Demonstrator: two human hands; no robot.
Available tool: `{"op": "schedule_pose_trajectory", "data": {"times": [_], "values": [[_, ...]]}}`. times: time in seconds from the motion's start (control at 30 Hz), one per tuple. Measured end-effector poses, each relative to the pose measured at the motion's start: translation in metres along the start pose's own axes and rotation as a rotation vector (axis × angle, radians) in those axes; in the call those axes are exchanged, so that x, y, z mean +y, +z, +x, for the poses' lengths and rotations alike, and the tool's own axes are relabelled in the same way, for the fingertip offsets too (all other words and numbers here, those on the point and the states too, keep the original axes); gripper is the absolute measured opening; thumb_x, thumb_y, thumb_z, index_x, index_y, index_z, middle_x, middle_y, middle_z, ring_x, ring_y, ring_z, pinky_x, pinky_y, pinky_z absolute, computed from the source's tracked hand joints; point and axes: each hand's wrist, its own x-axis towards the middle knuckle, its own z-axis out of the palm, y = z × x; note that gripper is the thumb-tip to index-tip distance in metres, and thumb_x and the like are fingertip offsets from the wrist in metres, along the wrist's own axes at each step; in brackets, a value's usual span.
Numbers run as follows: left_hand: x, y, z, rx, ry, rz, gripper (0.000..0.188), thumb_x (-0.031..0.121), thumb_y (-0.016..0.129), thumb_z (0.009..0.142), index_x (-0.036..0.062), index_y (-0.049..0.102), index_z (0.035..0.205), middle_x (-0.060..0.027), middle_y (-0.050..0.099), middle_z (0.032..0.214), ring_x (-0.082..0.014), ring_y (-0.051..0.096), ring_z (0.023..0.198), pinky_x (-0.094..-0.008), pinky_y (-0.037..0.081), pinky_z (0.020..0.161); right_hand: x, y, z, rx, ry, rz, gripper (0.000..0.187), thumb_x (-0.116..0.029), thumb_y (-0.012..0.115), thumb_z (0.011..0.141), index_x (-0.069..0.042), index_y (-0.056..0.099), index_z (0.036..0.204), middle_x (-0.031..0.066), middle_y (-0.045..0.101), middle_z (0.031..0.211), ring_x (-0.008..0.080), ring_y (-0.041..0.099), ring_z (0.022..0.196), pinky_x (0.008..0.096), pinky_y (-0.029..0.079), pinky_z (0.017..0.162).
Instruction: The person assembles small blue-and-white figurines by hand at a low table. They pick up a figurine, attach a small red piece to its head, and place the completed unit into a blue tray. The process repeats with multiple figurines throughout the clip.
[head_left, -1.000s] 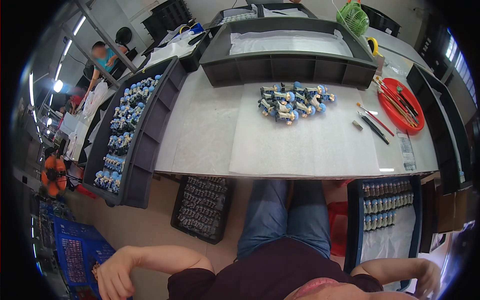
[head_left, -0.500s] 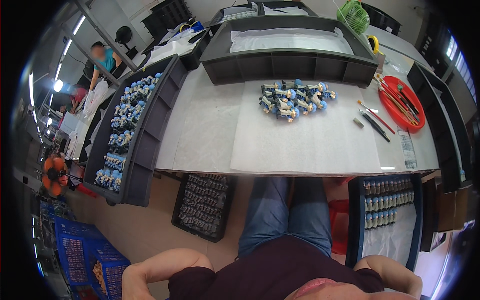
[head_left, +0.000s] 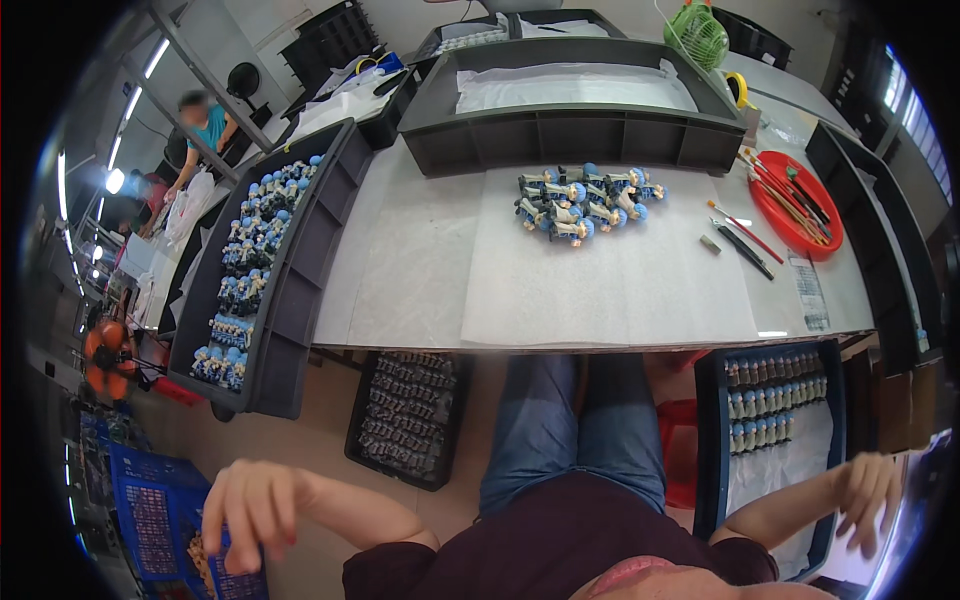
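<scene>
My left hand (head_left: 252, 505) is raised low at the left, in front of the blue baskets, its fingers loosely bent, apart and holding nothing. At the lower right my right hand (head_left: 866, 495) hangs beside the blue tray (head_left: 840, 420), open and with no object in its fingers. Neither hand touches anything on the table. On white paper (head_left: 600, 295) lies a pile of small blue-capped figurines (head_left: 590, 205), several on their sides. More such figurines (head_left: 265, 230) fill the dark crate (head_left: 325, 260) at the left. Inside the blue tray, figurines (head_left: 770, 400) stand in rows on white lining.
A large dark crate (head_left: 570, 140) with white lining spans the table's back. To the right lie a red dish (head_left: 762, 205) of brushes, a black pen (head_left: 742, 247) and a small grey block (head_left: 710, 244). Below the table sits a black tray (head_left: 450, 440). Another person (head_left: 205, 125) works far left.
Both my hands have come up into view at the lower left and lower right; before, only upper arms showed. The view has shifted slightly. The figurines lie as before.
</scene>
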Motion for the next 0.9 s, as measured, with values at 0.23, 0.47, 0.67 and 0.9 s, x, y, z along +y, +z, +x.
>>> {"op": "schedule_pose_trajectory", "data": {"times": [0.23,0.47,0.67,0.9], "values": [[-0.198,-0.006,-0.018,0.139,-1.238,-0.056,0.043,0.021,0.065,0.081,-0.0005,0.052,0.117,-0.0145,0.058,0.111,-0.0138,0.055,0.089,-0.0259,0.046,0.076,0.148,-0.038,0.057,-0.022,1.150,-1.121,0.037,-0.015,0.069,0.076,-0.001,0.058,0.108,0.0071,0.067,0.077,0.0111,0.060,0.062,0.0238,0.046,0.057],[-0.298,0.085,-0.048,0.036,-1.563,-0.448,0.021,0.008,0.061,0.082,0.0032,0.053,0.101,-0.0022,0.057,0.094,-0.0090,0.055,0.087,-0.0225,0.044,0.077,0.247,-0.058,0.057,-0.582,1.159,-1.221,0.029,-0.015,0.064,0.078,-0.006,0.059,0.106,0.0100,0.067,0.081,0.0269,0.064,0.074,0.0378,0.048,0.066],[-0.286,0.107,-0.042,0.099,-1.591,-0.557,0.018,0.006,0.063,0.079,0.0045,0.051,0.093,0.0001,0.054,0.087,-0.0069,0.052,0.079,-0.0222,0.041,0.074,0.273,-0.042,0.056,-0.835,1.123,-1.175,0.027,-0.017,0.061,0.080,-0.007,0.059,0.105,0.0107,0.066,0.080,0.0302,0.063,0.078,0.0405,0.048,0.067],[-0.271,0.085,-0.038,-0.223,-1.221,-0.487,0.011,0.002,0.059,0.072,0.0042,0.049,0.075,-0.0057,0.052,0.088,-0.0140,0.048,0.084,-0.0266,0.037,0.080,0.285,-0.033,0.059,-0.893,1.077,-1.160,0.027,-0.018,0.062,0.079,-0.008,0.059,0.103,0.0143,0.064,0.078,0.0332,0.062,0.077,0.0423,0.048,0.067]]}}
